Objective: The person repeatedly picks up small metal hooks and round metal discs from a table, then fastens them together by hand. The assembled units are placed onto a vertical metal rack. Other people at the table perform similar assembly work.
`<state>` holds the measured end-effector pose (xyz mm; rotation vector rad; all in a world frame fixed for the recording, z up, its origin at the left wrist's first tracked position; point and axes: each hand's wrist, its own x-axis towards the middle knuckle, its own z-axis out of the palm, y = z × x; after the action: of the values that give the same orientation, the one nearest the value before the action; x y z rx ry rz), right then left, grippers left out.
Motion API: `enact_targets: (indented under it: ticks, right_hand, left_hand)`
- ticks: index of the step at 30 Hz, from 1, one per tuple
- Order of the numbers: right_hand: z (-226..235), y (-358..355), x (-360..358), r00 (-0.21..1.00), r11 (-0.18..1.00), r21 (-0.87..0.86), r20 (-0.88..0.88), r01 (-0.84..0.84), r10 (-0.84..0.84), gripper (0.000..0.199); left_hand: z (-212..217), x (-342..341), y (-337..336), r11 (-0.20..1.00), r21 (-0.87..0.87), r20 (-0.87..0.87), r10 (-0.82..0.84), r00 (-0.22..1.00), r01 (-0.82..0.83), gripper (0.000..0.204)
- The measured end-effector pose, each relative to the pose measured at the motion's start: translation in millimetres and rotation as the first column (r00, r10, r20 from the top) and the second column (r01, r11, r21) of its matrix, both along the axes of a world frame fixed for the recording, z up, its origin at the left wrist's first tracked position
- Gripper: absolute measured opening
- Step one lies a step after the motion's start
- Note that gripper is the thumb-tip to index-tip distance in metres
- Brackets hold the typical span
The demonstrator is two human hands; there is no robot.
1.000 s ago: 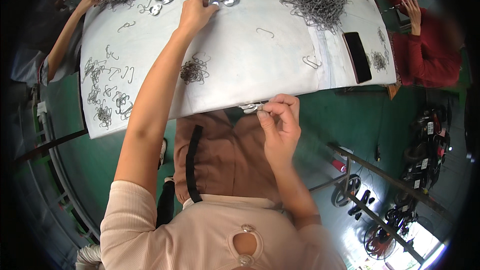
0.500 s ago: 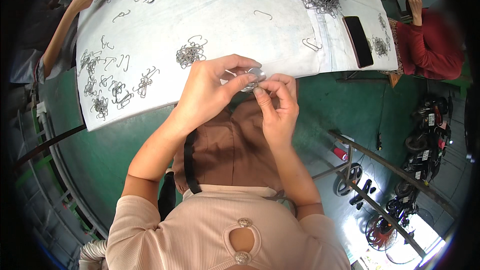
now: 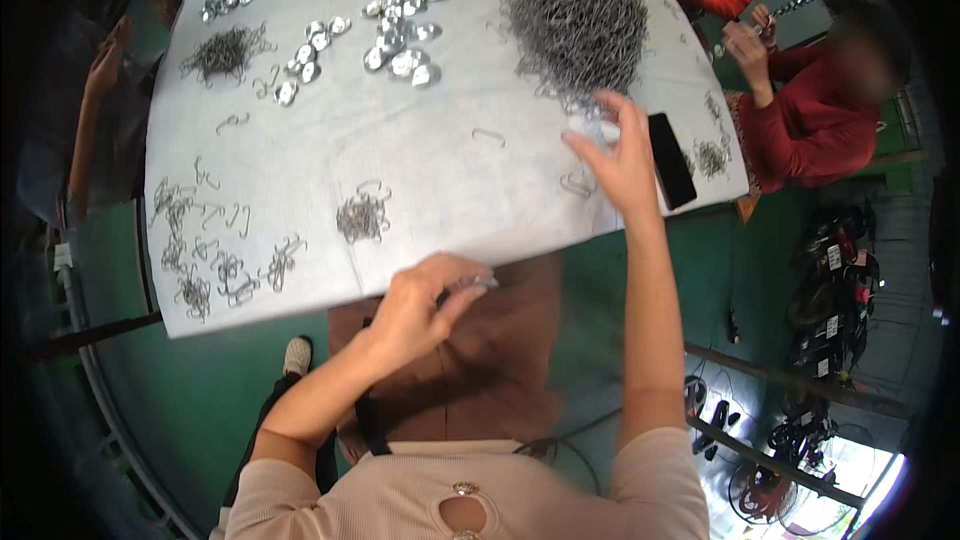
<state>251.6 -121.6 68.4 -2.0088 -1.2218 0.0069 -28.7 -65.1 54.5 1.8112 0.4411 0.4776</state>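
My left hand [image 3: 415,302] is closed at the near table edge, above my lap. A small shiny metal piece [image 3: 485,282] pokes out between its thumb and fingers, probably one of the round discs; it is partly covered. Out over the table reaches my right hand [image 3: 628,160], blurred, with thumb and fingers apart. Nothing clear shows in its grasp. Just beyond its fingertips lies a big heap of bent wire hooks [image 3: 578,20]. A few loose hooks [image 3: 576,185] rest on the cloth beside that hand.
White cloth covers the table [image 3: 420,160]. Shiny metal discs [image 3: 408,62] lie at its far middle, with small hook piles [image 3: 362,217] at near left. A black phone [image 3: 672,162] sits right of my hand. A person in red [image 3: 815,120] works at the right; others sit around.
My hands have parted. The right one moved forward and right to the hook heap, while the left stays near the table edge with the metal piece. More of the far table shows.
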Motion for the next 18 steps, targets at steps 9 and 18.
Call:
enact_targets:
  ticks: [9, 18]
  right_hand:
    - [-42.9, 116.4, 134.6, 0.859, 0.826, -0.259, 0.035, 0.501, -0.510, 0.136]
    - [-11.8, 146.9, 147.6, 0.882, 0.882, -0.095, 0.154, 0.461, -0.445, 0.078]
  left_hand:
    - [-45.6, 5.2, 12.1, 0.997, 0.004, 0.039, -0.082, 0.996, 0.082, 0.017]
    - [-58.5, 9.0, 23.9, 0.991, -0.076, 0.007, -0.109, 0.994, 0.110, 0.016]
